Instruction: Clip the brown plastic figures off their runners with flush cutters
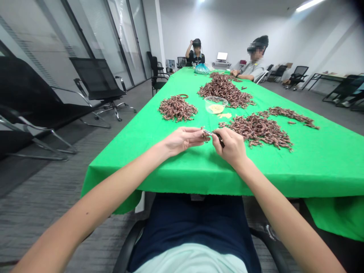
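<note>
My left hand [186,141] pinches a small reddish-brown, knobbly dried piece [206,139] above the near part of the table. My right hand [231,145] is closed around small pliers [209,133] with a dark handle, and their metal tip touches or nearly touches the piece. Just beyond my left hand lies a small heap of such pieces [178,109]. A wider heap [263,131] spreads to the right of my right hand. Between the heaps stands a clear plastic tub [208,107] with pale yellowish bits inside. More pale bits [225,115] lie beside it.
A large heap [224,91] covers the table's middle, on a green cloth [127,151]. A brown ring [183,96] lies behind the left heap. Farther off are a blue bag [201,68] and two people at the table. Office chairs [96,81] stand left.
</note>
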Demonstrator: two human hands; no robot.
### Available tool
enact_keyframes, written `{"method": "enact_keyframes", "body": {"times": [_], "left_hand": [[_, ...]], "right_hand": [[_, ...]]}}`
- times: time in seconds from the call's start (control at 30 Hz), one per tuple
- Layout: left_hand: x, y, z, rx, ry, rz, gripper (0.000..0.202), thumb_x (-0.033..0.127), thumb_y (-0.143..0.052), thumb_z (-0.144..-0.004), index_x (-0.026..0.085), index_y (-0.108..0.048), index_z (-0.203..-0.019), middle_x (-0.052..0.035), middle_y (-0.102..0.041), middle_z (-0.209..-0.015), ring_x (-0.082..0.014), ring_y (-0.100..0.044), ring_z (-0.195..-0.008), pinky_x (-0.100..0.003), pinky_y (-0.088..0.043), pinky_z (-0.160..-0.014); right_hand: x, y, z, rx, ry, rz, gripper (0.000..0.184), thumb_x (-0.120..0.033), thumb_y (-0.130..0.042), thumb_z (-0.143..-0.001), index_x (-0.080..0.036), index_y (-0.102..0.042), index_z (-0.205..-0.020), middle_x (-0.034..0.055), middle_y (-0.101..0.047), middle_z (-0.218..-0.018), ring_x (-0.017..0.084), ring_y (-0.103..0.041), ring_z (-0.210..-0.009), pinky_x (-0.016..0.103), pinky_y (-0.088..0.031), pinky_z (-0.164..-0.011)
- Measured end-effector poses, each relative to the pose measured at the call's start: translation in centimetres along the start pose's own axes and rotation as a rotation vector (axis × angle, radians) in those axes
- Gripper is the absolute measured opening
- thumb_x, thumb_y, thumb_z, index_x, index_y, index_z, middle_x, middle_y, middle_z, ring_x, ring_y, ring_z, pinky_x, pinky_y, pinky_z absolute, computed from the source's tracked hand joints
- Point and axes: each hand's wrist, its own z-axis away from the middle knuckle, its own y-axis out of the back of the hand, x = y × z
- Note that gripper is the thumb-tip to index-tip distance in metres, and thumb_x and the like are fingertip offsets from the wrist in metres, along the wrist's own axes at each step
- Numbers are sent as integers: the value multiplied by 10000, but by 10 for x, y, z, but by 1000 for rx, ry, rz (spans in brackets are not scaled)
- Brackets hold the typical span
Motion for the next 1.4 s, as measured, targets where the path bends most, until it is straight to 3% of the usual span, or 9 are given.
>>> {"method": "enact_keyframes", "body": {"times": [0.33, 0.5, 1.4], "left_hand": [[-5, -12, -5, 179, -385, -147, 308, 310, -899, -665, 164, -817, -923, -102, -790, -1030, -277, -740, -973, -391, -599, -886], [-8, -14, -7, 252, -492, -197, 265, 285, -907, -644, 184, -823, -874, -78, -800, -981, -285, -746, -977, -424, -586, -957], [-7, -14, -3, 230, -446, -262, 298, 374, -862, -709, 166, -811, -916, -114, -790, -1021, -278, -750, -929, -344, -624, -718]], "right_hand": [[0, -2, -2, 46, -29, -90, 284, -350, -404, -1016, -192, -612, -905, 64, -686, -779, 180, -631, -698, 293, -431, -649], [2, -4, -3, 38, -38, -134, 303, -339, -395, -1016, -200, -618, -865, 50, -682, -747, 171, -624, -656, 287, -429, -627], [0, 0, -4, 16, -83, -228, 313, -318, -407, -1010, -193, -634, -835, 42, -655, -721, 160, -600, -634, 281, -416, -624]]}}
